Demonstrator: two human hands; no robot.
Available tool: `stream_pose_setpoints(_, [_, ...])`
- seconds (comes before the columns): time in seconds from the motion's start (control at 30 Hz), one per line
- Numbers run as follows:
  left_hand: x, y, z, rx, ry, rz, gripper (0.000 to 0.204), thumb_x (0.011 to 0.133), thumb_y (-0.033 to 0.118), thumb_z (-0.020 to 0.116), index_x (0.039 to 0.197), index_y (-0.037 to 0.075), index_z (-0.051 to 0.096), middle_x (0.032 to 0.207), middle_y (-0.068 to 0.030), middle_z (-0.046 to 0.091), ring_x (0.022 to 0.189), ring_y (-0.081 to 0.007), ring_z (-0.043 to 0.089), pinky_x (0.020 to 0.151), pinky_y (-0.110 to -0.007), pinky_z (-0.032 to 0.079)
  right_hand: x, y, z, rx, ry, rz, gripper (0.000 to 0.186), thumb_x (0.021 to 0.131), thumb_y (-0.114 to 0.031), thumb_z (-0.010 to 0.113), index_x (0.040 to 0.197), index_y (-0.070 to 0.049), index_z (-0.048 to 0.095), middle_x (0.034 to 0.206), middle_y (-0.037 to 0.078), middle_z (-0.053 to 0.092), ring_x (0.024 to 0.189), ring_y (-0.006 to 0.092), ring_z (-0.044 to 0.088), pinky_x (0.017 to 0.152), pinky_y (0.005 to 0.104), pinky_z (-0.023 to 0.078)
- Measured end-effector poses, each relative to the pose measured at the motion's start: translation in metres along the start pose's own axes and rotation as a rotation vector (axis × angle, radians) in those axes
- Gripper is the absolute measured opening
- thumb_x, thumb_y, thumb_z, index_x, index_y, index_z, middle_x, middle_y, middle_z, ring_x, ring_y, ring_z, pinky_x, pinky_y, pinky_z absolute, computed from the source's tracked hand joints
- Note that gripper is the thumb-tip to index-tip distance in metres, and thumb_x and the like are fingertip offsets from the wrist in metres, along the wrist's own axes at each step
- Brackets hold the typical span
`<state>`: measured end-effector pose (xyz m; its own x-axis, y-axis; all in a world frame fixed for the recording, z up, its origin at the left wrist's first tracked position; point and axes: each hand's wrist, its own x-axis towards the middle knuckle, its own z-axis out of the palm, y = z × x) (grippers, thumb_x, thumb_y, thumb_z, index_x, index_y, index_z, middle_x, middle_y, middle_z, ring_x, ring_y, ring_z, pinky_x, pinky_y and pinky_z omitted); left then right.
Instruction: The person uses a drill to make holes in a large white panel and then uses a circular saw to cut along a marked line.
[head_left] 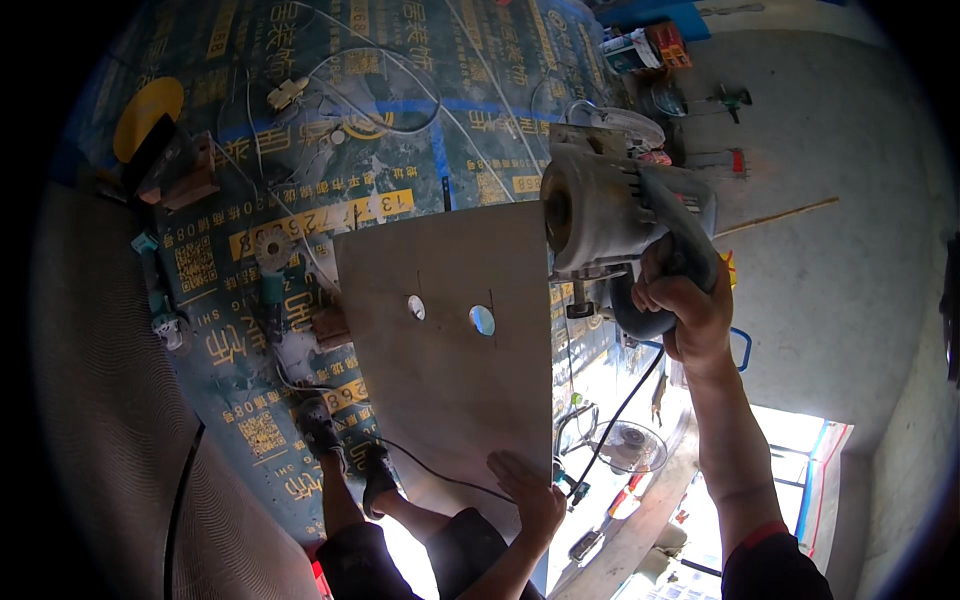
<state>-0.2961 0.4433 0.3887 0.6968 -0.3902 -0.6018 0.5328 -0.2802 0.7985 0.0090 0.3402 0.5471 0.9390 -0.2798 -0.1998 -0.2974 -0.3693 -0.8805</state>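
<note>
Grey panel (445, 390) stretches lengthwise forward, left grip (530, 496) spread on it, right grip (690, 302) clenching a power tool (608, 220).

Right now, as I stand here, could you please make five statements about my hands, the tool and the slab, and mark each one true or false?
1. The right hand grips the power tool by its dark handle. True.
2. The left hand also grips the power tool. False: the left hand lies on the slab.
3. The slab shows three holes. False: two show, the left hole and the right hole.
4. A black cable runs across the slab. True.
5. The power tool is at the slab's left edge. False: it is at the right edge.
</note>
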Motion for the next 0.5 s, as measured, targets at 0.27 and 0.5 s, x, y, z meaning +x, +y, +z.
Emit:
stream_pose_setpoints(0.27, [0.0,-0.0031,0.0041,0.027,0.002,0.008,0.097,0.072,-0.003,0.053,0.144,-0.02,-0.01,0.149,-0.0455,-0.011,0.142,-0.0598,-0.006,0.118,-0.058,0.005,-0.0021,-0.0007,0.0053,-0.03,0.037,-0.008,0.01,0.065,0.001,0.05,0.075,0.001,0.051,0.061,0.006,0.046,0.049,0.0124,0.041,0.051,0.0291,0.039])
stream_pose_setpoints(0.5, [0.0015,-0.0027,0.0027,0.007,0.032,0.02,0.096,0.071,-0.004,0.052,0.144,-0.021,-0.009,0.15,-0.0449,-0.011,0.142,-0.0596,-0.006,0.118,-0.059,0.005,-0.004,0.0025,0.002,-0.002,0.023,0.023,0.01,0.066,0.001,0.05,0.076,0.001,0.05,0.062,0.006,0.045,0.05,0.0126,0.041,0.051,0.0292,0.039])
